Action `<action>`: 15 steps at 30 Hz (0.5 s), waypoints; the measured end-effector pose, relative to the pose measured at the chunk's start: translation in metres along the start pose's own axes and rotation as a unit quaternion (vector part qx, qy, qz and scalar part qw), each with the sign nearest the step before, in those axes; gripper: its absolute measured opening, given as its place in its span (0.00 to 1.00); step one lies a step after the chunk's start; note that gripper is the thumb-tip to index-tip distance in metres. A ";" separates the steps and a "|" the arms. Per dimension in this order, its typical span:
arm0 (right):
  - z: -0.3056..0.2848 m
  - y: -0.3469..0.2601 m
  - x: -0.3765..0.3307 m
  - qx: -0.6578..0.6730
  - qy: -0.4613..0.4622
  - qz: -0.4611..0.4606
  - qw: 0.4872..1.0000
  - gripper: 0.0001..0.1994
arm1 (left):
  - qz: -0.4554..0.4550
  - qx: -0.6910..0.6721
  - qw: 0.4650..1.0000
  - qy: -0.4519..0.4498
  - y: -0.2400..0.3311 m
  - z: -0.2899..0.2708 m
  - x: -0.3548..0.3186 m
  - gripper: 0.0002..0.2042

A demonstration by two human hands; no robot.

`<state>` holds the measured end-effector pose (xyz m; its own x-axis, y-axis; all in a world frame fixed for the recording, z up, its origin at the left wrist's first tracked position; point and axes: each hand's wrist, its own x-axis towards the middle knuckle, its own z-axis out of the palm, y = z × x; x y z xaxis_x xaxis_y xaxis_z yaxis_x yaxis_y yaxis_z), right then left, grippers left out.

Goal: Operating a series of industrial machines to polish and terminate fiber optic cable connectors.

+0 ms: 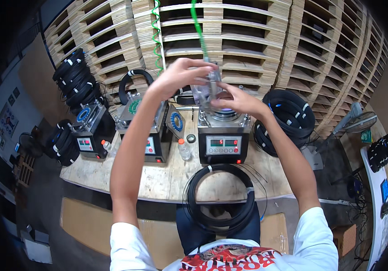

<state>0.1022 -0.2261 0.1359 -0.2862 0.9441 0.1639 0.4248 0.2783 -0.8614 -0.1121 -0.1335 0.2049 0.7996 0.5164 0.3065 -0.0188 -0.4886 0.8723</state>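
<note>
Head view — right grip (238, 100) holds an upright clear part (201, 94) toward surface's (169, 183) far edge. Left grip (182, 74) higher — can't tell if closed.

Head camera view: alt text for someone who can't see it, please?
A person's left hand and right hand are around a blurred, see-through object above a machine on a workbench. A black coil overlaps the bench's near edge; wooden pallets rise behind.

three machines (224, 143), two bottles (184, 151), two hands (176, 77), and seemingly two green hoses (197, 21) (one coiled).
</note>
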 end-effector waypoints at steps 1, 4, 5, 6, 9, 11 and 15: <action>-0.003 -0.027 -0.008 -0.043 -0.005 0.043 0.998 0.35 | 0.011 0.034 0.999 -0.011 0.009 0.016 0.003 0.18; -0.013 -0.022 -0.025 0.078 0.099 0.050 0.991 0.30 | 0.065 0.086 0.994 -0.021 0.036 0.059 0.010 0.15; -0.009 -0.020 -0.029 0.153 0.127 0.046 0.979 0.24 | 0.085 0.081 0.993 -0.012 0.037 0.067 0.012 0.15; -0.012 -0.019 -0.034 0.152 0.126 0.045 0.979 0.24 | 0.045 0.102 0.994 -0.014 0.041 0.072 0.014 0.14; -0.020 -0.018 -0.041 0.086 0.162 0.059 0.981 0.21 | 0.063 0.080 0.995 -0.006 0.025 0.077 0.020 0.13; -0.027 0.005 -0.032 0.087 0.179 0.047 0.979 0.20 | 0.160 0.040 0.972 0.165 -0.011 0.073 0.027 0.12; -0.045 0.064 -0.017 0.102 0.252 0.031 0.962 0.20 | 0.076 0.009 0.919 0.386 -0.092 0.056 0.030 0.10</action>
<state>0.1723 -0.2165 0.0998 0.2091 0.9376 0.2778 0.2356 0.2274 -0.9449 -0.0531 -0.1126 0.1127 0.1240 0.7829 0.6096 -0.0807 -0.6044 0.7926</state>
